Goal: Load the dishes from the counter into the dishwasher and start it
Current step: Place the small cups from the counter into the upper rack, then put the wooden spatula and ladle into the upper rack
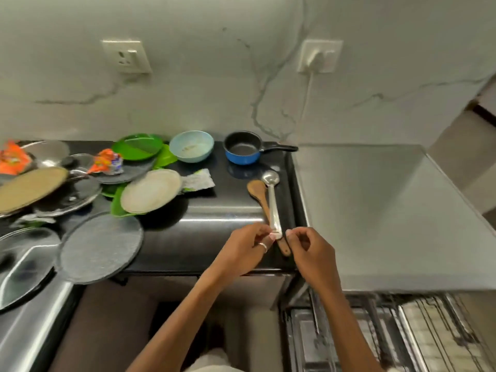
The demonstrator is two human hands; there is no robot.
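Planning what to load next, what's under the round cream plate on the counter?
A green plate pokes out from under the cream plate at its left edge. The rest is covered, so anything else beneath is hidden.

Glossy metal spoon; matt wooden spatula.

No legible text (wrapper print blurred)

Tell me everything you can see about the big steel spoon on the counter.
The steel spoon is long, shiny metal, with a round bowl and a flat handle. It lies on the black counter near its right edge, bowl toward the wall, against the wooden spoon on its left. The left hand pinches the handle's end; the right hand is just beside it.
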